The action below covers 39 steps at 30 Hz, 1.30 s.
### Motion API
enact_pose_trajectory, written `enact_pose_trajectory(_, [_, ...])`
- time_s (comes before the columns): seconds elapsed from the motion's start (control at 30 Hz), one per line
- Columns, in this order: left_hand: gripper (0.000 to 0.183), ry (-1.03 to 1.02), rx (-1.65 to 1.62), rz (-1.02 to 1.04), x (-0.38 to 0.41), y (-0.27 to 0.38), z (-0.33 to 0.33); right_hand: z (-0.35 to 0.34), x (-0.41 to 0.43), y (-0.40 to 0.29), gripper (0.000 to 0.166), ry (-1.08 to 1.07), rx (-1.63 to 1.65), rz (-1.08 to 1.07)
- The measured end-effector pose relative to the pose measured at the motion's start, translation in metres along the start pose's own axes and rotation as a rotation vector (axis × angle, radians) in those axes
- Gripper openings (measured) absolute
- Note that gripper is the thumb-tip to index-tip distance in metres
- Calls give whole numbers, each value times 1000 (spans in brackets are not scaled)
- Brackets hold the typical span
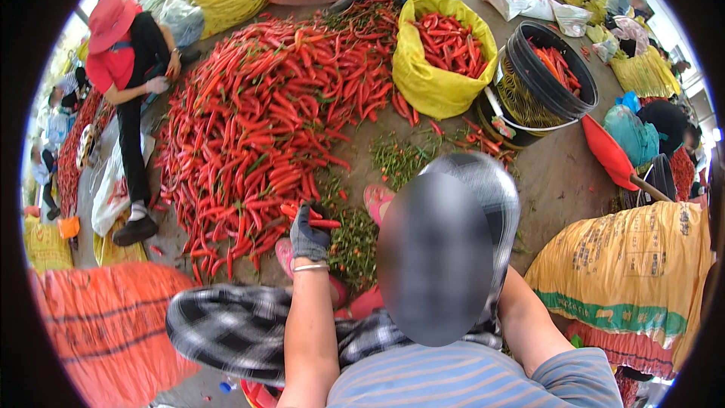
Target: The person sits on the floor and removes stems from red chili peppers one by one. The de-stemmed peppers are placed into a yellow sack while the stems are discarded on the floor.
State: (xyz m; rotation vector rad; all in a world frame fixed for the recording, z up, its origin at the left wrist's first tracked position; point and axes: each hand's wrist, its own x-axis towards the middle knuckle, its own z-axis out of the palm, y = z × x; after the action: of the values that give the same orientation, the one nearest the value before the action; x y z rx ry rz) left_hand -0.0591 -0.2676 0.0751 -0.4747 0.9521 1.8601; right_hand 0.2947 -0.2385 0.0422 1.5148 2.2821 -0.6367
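Observation:
My left hand (310, 239), in a dark grey glove with a bracelet at the wrist, is closed around a few red chili peppers (325, 224). It is at the near edge of a large heap of red chili peppers (255, 119). Beside and below the hand lies a pile of green chili stems (354, 249) with small orange-red bits. A blurred oval covers the view in front of my right forearm (529, 311), so my right hand is out of sight. Plaid-covered legs (238, 328) and pink shoes (376, 201) show around the stem pile.
Ahead right stand a yellow woven sack (413, 88) of red chilies and a black bucket (510, 119) holding more. A red shovel (609, 150) lies beyond. Filled sacks flank me, orange-red (113, 323) and tan (623, 272). A person in a red hat (110, 22) sits left; another, gloved, is across the heap.

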Motion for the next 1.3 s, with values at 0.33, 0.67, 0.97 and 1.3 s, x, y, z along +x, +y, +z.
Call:
enact_pose_trajectory(0.33, [22, -895, 182, -259, 60, -115, 390, -124, 149, 42, 30, -34, 397, -35])
enact_pose_trajectory(0.67, [72, -403, 1377, 108, 174, -138, 390, -297, 306, 140, 63, 788, 1377, 448])
enact_pose_trajectory(0.97, [41, -574, 1845, 590, 262, -215, 429, -251, 370, 161, 47, 784, 1446, 271])
enact_pose_trajectory(1.3, [23, -598, 782, 364, 174, -103, 341, -228, 271, 100, 20, 623, 1710, 303])
